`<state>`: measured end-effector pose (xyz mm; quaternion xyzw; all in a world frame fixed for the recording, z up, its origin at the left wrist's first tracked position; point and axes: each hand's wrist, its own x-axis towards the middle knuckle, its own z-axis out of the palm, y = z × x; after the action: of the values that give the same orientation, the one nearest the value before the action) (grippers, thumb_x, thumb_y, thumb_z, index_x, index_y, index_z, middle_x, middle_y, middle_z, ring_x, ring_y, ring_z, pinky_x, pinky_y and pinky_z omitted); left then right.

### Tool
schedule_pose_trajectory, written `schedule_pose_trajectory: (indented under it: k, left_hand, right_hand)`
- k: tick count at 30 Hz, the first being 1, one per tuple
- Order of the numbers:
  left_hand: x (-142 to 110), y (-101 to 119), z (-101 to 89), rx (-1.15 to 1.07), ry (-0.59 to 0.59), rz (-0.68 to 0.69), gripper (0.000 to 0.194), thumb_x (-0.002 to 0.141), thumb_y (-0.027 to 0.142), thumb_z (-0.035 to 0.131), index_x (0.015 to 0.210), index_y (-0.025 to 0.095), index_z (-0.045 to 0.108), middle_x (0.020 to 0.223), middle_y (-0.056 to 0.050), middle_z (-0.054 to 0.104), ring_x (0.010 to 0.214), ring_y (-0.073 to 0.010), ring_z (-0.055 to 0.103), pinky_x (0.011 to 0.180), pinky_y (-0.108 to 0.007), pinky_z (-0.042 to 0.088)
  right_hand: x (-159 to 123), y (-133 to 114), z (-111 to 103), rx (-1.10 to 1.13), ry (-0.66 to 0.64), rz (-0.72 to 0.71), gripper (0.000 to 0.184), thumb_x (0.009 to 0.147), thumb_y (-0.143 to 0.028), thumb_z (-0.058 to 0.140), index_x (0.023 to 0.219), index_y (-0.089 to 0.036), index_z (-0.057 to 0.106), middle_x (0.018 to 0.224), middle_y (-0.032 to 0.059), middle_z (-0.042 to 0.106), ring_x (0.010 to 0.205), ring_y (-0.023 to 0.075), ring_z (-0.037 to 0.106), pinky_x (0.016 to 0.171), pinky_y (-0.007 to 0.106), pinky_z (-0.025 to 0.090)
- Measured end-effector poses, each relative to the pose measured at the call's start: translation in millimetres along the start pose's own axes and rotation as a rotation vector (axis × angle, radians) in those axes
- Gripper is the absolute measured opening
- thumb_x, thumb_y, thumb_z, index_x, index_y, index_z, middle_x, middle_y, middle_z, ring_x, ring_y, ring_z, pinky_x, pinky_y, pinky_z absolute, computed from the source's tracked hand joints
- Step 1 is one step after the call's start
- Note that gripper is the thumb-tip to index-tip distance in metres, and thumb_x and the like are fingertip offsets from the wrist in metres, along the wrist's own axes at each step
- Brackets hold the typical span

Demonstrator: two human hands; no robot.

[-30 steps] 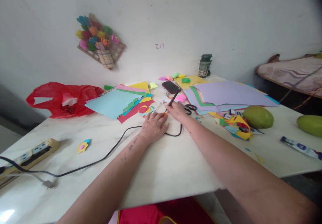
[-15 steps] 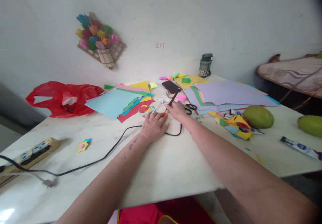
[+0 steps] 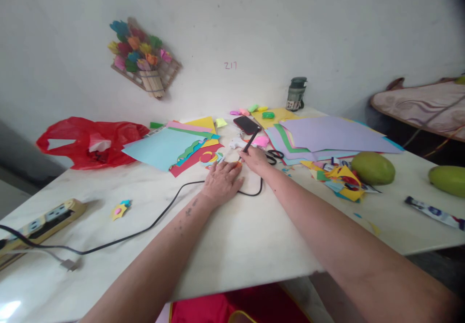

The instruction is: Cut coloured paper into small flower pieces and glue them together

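Observation:
My right hand (image 3: 255, 161) is closed around a slim black pen (image 3: 251, 140), which tilts up and away to the right. Its lower tip is near a small orange piece (image 3: 239, 165), mostly covered by my hands. Palm down, my left hand (image 3: 223, 182) lies with fingers stretched out, touching that orange piece and pressing nothing else I can make out. Just beyond the left fingers are round coloured paper cutouts (image 3: 210, 158). Black-handled scissors (image 3: 275, 155) lie right of my right hand, their blades hidden. A white glue gun-like object (image 3: 237, 143) sits behind the pen.
Coloured sheets (image 3: 163, 146) lie left, more sheets (image 3: 330, 134) right. A black cord (image 3: 145, 229) crosses toward a power strip (image 3: 54, 221). Around are a phone (image 3: 247, 125), red plastic bag (image 3: 90, 141), paper scraps (image 3: 341, 180), green fruit (image 3: 373, 168), a tube (image 3: 434, 212) and a bottle (image 3: 296, 94).

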<state>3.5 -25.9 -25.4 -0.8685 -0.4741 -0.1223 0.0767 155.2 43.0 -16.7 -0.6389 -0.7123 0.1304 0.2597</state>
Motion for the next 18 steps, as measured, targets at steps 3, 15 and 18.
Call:
schedule_pose_trajectory:
  k: [3, 15, 18]
  left_hand:
    - [-0.3, 0.0, 0.0, -0.001, 0.003, 0.000, 0.044, 0.091, 0.042, 0.036, 0.129, 0.024, 0.051, 0.134, -0.004, 0.053, 0.123, -0.0252, 0.042, 0.108, -0.049, 0.023]
    - [-0.1, 0.6, -0.2, 0.004, 0.004, -0.004, 0.043, 0.091, 0.041, 0.038, 0.128, 0.025, 0.051, 0.134, -0.003, 0.053, 0.123, -0.0255, 0.042, 0.108, -0.049, 0.024]
    - [-0.1, 0.4, 0.1, 0.002, 0.004, -0.002, 0.044, 0.091, 0.042, 0.037, 0.128, 0.025, 0.051, 0.133, -0.003, 0.053, 0.123, -0.0254, 0.042, 0.108, -0.049, 0.024]
  right_hand:
    - [-0.3, -0.2, -0.4, -0.001, 0.001, -0.004, 0.032, 0.089, -0.037, 0.044, 0.104, -0.017, 0.063, 0.097, 0.0090, 0.071, 0.092, 0.0209, 0.065, 0.076, 0.026, 0.042]
    - [0.0, 1.1, 0.3, 0.025, 0.013, -0.001, 0.031, 0.089, -0.037, 0.044, 0.103, -0.017, 0.063, 0.095, 0.0086, 0.071, 0.090, 0.0205, 0.065, 0.075, 0.026, 0.042]
    - [-0.1, 0.7, 0.2, 0.014, 0.011, 0.001, 0.031, 0.089, -0.037, 0.044, 0.102, -0.017, 0.063, 0.095, 0.0083, 0.071, 0.090, 0.0205, 0.065, 0.076, 0.026, 0.042]
